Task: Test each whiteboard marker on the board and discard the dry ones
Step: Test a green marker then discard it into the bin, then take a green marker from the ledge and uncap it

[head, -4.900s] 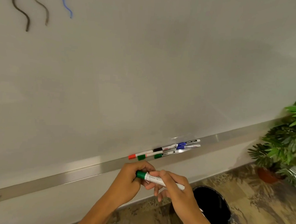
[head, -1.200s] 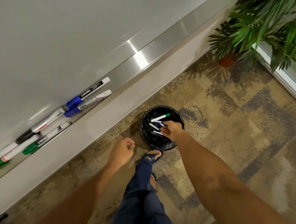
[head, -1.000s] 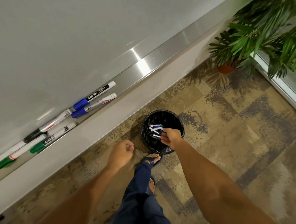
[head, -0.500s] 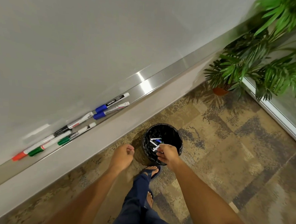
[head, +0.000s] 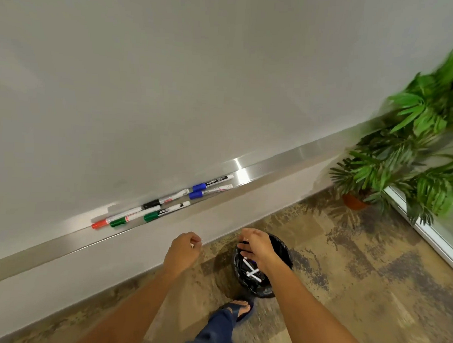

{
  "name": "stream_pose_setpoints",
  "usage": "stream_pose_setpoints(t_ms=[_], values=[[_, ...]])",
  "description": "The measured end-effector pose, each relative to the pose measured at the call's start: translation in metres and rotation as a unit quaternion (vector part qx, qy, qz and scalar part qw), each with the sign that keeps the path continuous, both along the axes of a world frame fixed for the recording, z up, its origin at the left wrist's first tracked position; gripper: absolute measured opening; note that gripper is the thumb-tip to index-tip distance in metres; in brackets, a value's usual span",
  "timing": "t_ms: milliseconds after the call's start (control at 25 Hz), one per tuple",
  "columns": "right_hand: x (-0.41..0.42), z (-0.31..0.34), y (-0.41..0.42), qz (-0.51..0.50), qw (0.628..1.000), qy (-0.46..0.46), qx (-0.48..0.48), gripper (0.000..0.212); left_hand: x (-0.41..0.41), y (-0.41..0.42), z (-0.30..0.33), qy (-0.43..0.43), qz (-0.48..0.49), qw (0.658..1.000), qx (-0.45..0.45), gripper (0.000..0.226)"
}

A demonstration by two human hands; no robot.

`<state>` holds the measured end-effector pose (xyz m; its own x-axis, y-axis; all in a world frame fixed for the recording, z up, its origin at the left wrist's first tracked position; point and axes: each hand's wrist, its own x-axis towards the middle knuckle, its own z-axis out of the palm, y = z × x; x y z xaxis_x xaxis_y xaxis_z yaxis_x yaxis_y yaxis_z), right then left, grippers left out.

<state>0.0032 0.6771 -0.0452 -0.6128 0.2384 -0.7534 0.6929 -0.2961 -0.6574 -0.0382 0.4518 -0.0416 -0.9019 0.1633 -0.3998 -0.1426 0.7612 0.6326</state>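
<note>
Head view, the only one, looks down past both forearms at the foot of the board [head: 198, 78].

At 6 o'clock from the frame's centre sits the bin [head: 281, 249], lined in black, with several white markers [head: 251, 271] lying crossed inside it; those look like discarded dry ones. The right hand [head: 255, 247] hangs over the bin's rim at its 11 o'clock side, fingers loosely bent and pointing down, holding nothing that I can make out. The left hand [head: 183, 250] is at 9 o'clock from the bin, just beside it and clear of it, fingers curled in toward the palm. Something small and pale shows at its fingertips, so whether it holds a cap or is empty I cannot tell.

Along the tray [head: 286, 160], at 11 o'clock from the hands, six capped markers lie in a loose row: a red one [head: 112, 219], two green [head: 149, 216], a black [head: 166, 201] and two blue [head: 208, 187]. All rest on the ledge, untouched by either hand.

Judging from this, the task is partly done: some markers are in the bin, and six remain on the tray. Whether those six have been tested cannot be read, since the board shows no marks in this view. A potted plant [head: 418, 144] stands at 3 o'clock.
</note>
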Motion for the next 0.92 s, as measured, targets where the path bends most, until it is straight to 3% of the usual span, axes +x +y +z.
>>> stream_pose_setpoints(t_ms=[560, 920], values=[[-0.023, 0.081, -0.099, 0.207, 0.967, 0.135, 0.066, 0.016, 0.029, -0.097, 0.056, 0.093, 0.1, 0.99, -0.04, 0.015], [-0.027, 0.088, -0.131, 0.272, 0.945, 0.153, 0.1, 0.017, 0.033, -0.122, 0.067, 0.113, 0.128, 0.985, -0.039, 0.016]])
